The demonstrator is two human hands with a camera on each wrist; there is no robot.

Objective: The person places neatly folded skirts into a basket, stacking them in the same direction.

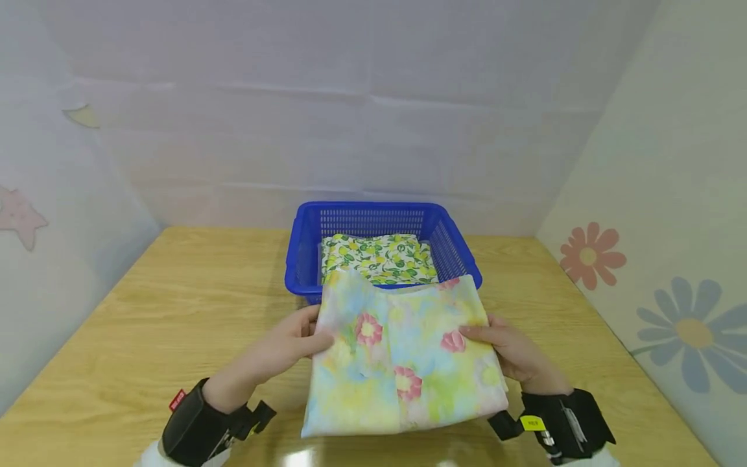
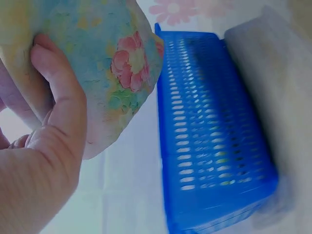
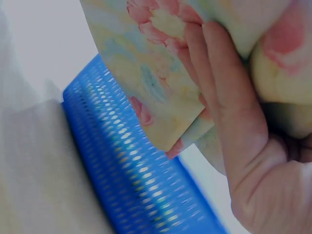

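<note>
A folded pastel cloth (image 1: 373, 370) with pink flowers hangs between my two hands, in front of the blue plastic basket (image 1: 294, 259). My left hand (image 1: 294, 340) pinches its left edge, thumb on the near face and fingers behind. On the opposite edge my right hand (image 1: 516, 350) grips it the same way. Seen from the right wrist, the fingers (image 3: 229, 83) lie along the cloth's back, where its folded layers (image 3: 180, 131) show. Inside the basket lies a folded cloth with a lemon and leaf print (image 1: 379, 256); the pastel cloth's top edge overlaps the basket's near rim.
The basket stands on a wooden table (image 1: 222, 279) toward its back edge, near a pale fabric backdrop (image 1: 373, 143). Side walls with a pink star (image 1: 20, 217) and printed flowers (image 1: 589, 256) flank the table.
</note>
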